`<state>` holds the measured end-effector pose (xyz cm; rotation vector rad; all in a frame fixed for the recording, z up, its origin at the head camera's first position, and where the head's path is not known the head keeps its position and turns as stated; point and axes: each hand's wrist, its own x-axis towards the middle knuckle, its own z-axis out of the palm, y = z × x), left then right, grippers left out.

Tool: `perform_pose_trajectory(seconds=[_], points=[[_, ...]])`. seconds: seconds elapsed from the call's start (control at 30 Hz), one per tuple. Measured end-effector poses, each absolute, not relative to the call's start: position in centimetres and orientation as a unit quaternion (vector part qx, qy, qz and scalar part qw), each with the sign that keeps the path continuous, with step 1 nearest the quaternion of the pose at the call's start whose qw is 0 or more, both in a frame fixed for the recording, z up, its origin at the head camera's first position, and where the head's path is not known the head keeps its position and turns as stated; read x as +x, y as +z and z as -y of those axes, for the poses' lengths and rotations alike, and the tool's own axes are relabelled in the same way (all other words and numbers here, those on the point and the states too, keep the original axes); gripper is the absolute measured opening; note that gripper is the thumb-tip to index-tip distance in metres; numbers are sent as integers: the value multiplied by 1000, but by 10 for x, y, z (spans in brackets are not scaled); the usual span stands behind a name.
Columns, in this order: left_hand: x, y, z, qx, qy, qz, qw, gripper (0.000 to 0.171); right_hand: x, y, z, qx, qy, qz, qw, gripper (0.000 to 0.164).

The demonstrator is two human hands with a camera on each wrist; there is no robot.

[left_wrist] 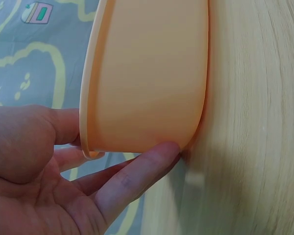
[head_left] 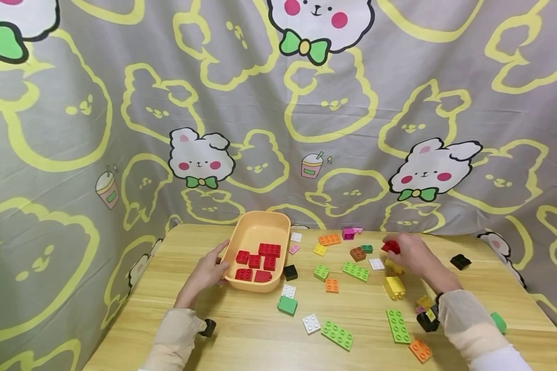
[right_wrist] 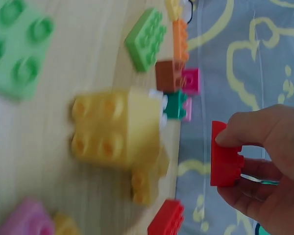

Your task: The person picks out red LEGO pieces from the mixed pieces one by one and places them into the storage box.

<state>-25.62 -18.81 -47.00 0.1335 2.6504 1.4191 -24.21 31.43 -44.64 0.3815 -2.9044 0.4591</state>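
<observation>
An orange plastic tray (head_left: pixel 257 222) holds several red bricks (head_left: pixel 269 250) on the table's left half. My left hand (head_left: pixel 209 269) grips its left side; in the left wrist view the thumb hooks the rim and the other fingers press the outer wall (left_wrist: pixel 152 73). My right hand (head_left: pixel 412 251) pinches a red toy brick (right_wrist: pixel 225 159) between thumb and fingers, above the table's right part. Below that hand a yellow brick (head_left: pixel 394 287) lies on its side, with a smaller yellow piece (right_wrist: pixel 142 183) beside it. One more red brick (right_wrist: pixel 166 218) shows low in the right wrist view.
Loose bricks are spread over the wooden table (head_left: pixel 241 330): lime (head_left: pixel 337 335), white (head_left: pixel 311 324), green (head_left: pixel 287 305), orange (head_left: pixel 420 350) and black (head_left: pixel 290 272), among others. A magenta brick (head_left: pixel 348 234) sits at the back edge. Behind the table hangs a patterned curtain (head_left: pixel 269 113).
</observation>
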Motion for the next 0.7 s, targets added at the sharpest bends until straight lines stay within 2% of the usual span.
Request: perform_pose_trajectory(seconds=[0.53, 0.7], points=[[-256, -469, 191, 40, 480, -874, 67, 65, -267, -444, -243, 178, 164, 967, 73, 29], [-257, -469, 189, 39, 479, -874, 66, 66, -272, -442, -225, 204, 178, 959, 87, 26]])
